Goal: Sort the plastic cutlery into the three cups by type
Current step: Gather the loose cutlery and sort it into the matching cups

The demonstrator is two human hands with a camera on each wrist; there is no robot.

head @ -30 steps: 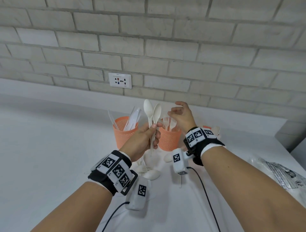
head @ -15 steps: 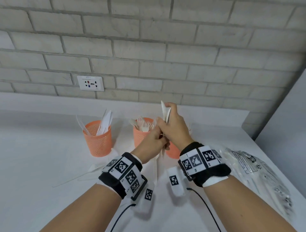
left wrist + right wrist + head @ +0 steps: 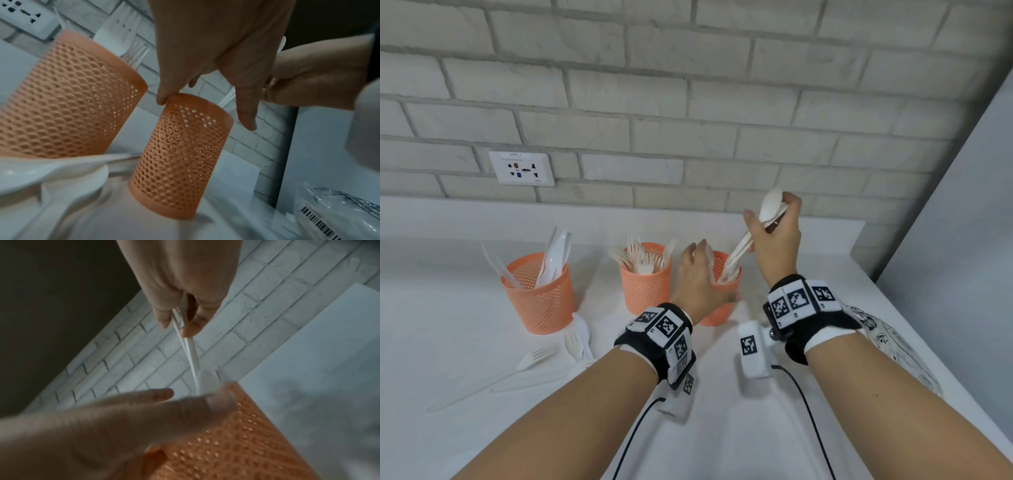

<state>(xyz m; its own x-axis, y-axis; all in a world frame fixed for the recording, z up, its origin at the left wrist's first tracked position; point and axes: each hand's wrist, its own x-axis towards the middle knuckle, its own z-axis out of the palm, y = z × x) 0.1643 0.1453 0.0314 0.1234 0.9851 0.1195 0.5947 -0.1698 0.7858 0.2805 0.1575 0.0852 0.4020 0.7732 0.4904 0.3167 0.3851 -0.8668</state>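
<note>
Left cup point(image 3: 538, 298): held knives, on the surface point(image 3: 448, 428).
Loose cutlery point(image 3: 541, 354): lay on the surface before it.
Middle cup point(image 3: 645, 291): held forks.
Left hand point(image 3: 697, 277): fingers relaxed, touching the right cup point(image 3: 180, 155).
Right hand point(image 3: 777, 236): gripped spoons point(image 3: 743, 245), handles down into the right cup.

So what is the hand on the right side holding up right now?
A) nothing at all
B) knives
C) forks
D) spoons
D: the right hand grips white plastic spoons near their rounded bowls, with the handles pointing down into the right-most orange mesh cup, which the left hand touches at the rim.
</note>
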